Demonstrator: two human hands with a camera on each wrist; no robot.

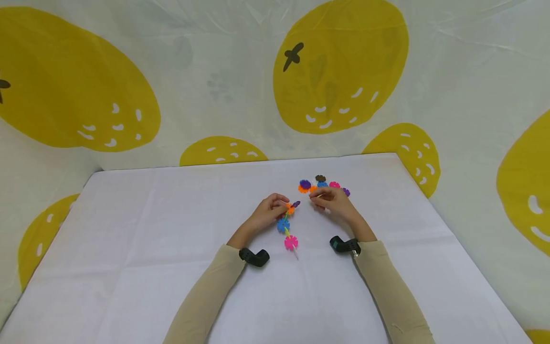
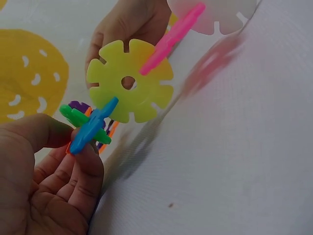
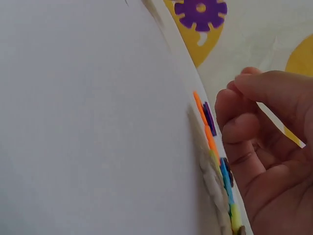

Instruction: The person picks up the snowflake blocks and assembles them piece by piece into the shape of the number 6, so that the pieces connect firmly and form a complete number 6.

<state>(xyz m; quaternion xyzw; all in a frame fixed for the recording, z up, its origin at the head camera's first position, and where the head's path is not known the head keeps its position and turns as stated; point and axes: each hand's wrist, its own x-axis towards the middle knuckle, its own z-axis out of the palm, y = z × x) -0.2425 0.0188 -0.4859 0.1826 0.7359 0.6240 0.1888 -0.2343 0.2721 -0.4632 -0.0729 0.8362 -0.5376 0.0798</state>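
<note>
My left hand [image 1: 269,212] pinches a chain of slotted plastic snowflake discs between thumb and fingers, near its upper end. In the left wrist view, a blue disc [image 2: 93,126] and a green disc [image 2: 73,116] sit at the fingertips. A yellow disc [image 2: 110,73], a pink disc [image 2: 171,39] and a white disc [image 2: 215,14] follow along the chain. The purple disc [image 1: 296,204] tops it beside an orange disc [image 1: 290,209]. My right hand [image 1: 333,200] hovers by the loose discs, fingers loosely bent, with nothing visible in its fingertips.
Several loose discs lie behind the right hand, among them a purple disc [image 1: 305,184], a brown disc [image 1: 320,178] and a pink disc [image 1: 334,185]. A white cloth [image 1: 172,239] covers the table. Behind it hangs a curtain [image 1: 223,86] printed with yellow fruit.
</note>
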